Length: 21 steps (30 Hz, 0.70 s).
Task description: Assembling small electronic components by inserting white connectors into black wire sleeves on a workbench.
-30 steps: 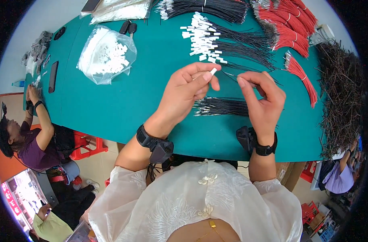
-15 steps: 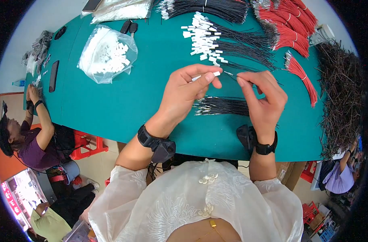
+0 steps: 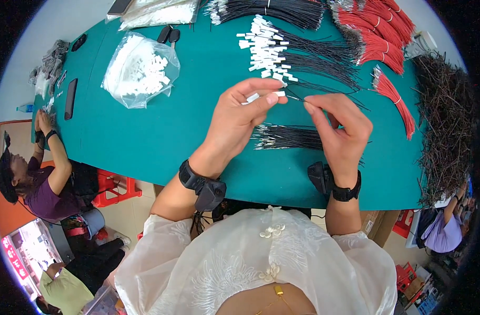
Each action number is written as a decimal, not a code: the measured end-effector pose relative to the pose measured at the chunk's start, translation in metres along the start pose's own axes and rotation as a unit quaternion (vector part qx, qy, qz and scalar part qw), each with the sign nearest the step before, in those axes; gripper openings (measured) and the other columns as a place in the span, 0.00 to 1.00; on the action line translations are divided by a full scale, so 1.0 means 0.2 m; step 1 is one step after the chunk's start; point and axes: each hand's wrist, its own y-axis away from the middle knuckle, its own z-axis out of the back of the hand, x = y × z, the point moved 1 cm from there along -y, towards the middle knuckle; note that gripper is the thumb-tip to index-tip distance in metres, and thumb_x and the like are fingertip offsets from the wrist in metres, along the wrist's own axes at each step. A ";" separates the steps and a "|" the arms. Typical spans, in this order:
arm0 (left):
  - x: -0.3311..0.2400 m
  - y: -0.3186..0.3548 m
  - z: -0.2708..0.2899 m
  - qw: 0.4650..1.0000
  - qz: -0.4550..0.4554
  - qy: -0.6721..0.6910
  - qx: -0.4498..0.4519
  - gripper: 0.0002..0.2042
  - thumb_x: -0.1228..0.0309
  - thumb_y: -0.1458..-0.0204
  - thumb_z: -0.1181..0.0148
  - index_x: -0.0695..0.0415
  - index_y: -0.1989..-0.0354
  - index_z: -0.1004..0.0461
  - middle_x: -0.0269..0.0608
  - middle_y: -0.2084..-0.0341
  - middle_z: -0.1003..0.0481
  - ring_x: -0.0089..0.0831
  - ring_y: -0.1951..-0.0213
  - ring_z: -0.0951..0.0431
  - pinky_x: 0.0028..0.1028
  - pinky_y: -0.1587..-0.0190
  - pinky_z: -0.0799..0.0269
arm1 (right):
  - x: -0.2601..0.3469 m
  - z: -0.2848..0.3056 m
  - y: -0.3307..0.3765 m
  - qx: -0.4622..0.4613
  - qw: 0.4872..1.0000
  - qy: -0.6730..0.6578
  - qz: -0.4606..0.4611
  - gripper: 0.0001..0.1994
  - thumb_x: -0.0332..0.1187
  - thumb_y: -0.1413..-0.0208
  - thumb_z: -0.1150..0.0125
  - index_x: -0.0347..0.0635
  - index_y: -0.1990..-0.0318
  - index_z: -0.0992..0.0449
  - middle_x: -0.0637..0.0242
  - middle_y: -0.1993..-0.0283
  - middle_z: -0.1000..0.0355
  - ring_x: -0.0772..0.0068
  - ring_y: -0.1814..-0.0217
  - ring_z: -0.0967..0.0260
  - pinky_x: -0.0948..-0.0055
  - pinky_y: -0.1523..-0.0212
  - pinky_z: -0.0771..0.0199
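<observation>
My left hand (image 3: 234,115) pinches a small white connector housing (image 3: 280,94) between thumb and fingertips. Another white housing (image 3: 252,98) rests in its curled fingers. Across from it, my right hand (image 3: 346,123) grips a thin black wire (image 3: 298,98) between thumb and forefinger. The wire's end is at the opening of the pinched housing; how far it reaches inside is too small to tell. Below the hands lies a bundle of loose black wires (image 3: 287,137) with metal tips, partly covered by my right hand. Just beyond, black wires with white housings (image 3: 266,52) lie in a heap.
A clear bag of white housings (image 3: 145,76) sits on the green table (image 3: 198,126) at left. Red wire bundles (image 3: 389,97) and a dark tangled wire pile (image 3: 445,126) occupy the right. Black bundles (image 3: 271,11) lie at the back. Another person (image 3: 45,184) works at far left.
My right hand has shifted slightly left, bringing the wire's tip from a small gap up to the white housing. My left fingers have moved a little; the forefinger has lifted slightly.
</observation>
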 end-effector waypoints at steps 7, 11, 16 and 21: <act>0.01 0.00 0.04 1.000 0.014 0.000 0.009 0.09 0.76 0.45 0.36 0.62 0.56 0.22 0.30 0.71 0.24 0.11 0.79 0.42 0.16 0.79 0.51 | -0.01 0.00 0.00 -0.008 0.999 0.018 0.027 0.05 0.21 0.52 0.32 0.38 0.66 0.18 0.68 0.68 0.22 0.80 0.71 0.31 0.80 0.76 0.41; 0.02 0.00 0.05 0.999 0.007 -0.033 0.020 0.09 0.75 0.44 0.37 0.61 0.55 0.24 0.37 0.68 0.22 0.12 0.79 0.43 0.16 0.78 0.50 | -0.01 -0.01 0.01 -0.006 1.000 0.018 0.024 0.05 0.21 0.52 0.31 0.38 0.66 0.18 0.68 0.68 0.22 0.79 0.70 0.31 0.80 0.76 0.41; 0.01 0.00 0.03 1.000 0.009 -0.007 -0.002 0.06 0.77 0.47 0.35 0.62 0.61 0.22 0.28 0.72 0.25 0.10 0.79 0.41 0.15 0.78 0.50 | -0.01 0.00 0.01 -0.003 1.000 0.020 0.019 0.05 0.21 0.52 0.31 0.38 0.66 0.18 0.68 0.68 0.21 0.79 0.70 0.31 0.80 0.76 0.40; 0.02 -0.01 0.04 1.000 -0.001 -0.012 0.005 0.06 0.77 0.47 0.35 0.61 0.62 0.22 0.29 0.72 0.25 0.11 0.79 0.40 0.15 0.78 0.50 | -0.01 0.00 0.01 -0.004 1.000 0.016 0.024 0.05 0.21 0.52 0.31 0.38 0.66 0.18 0.67 0.68 0.21 0.78 0.70 0.30 0.80 0.75 0.40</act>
